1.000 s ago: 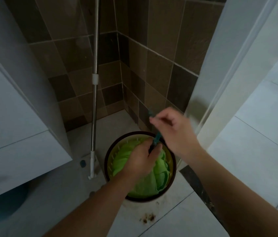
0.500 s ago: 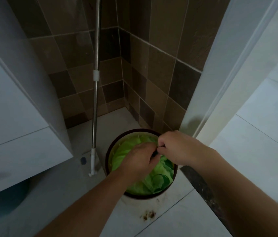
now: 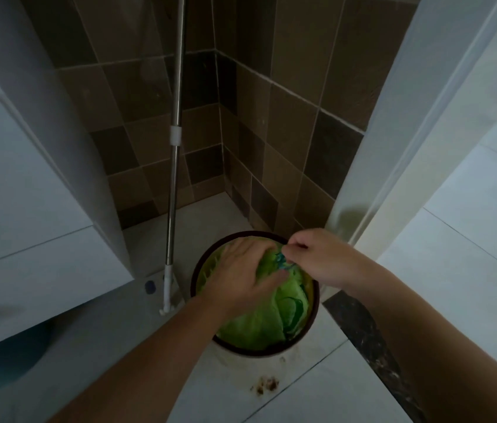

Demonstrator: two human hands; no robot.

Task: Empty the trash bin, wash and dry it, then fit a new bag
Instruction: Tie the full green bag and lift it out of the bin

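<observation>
The trash bin [image 3: 254, 346] stands on the floor in the tiled corner, its green bag [image 3: 267, 315] still inside. The left hand [image 3: 241, 276] presses the gathered bag down with relaxed fingers, likely steadying it, while the right hand [image 3: 317, 257] pinches the drawstring [image 3: 282, 264] to tie it.

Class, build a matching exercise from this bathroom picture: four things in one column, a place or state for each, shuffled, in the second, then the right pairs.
1. green bag
2. mop handle
3. brown stain
4. right hand

A. leans in the tiled corner
B. on the floor tile in front of the trash bin
C. bunched up inside the bin
D. pinches the bag's teal tie

Pairs: 1-C, 2-A, 3-B, 4-D
</observation>
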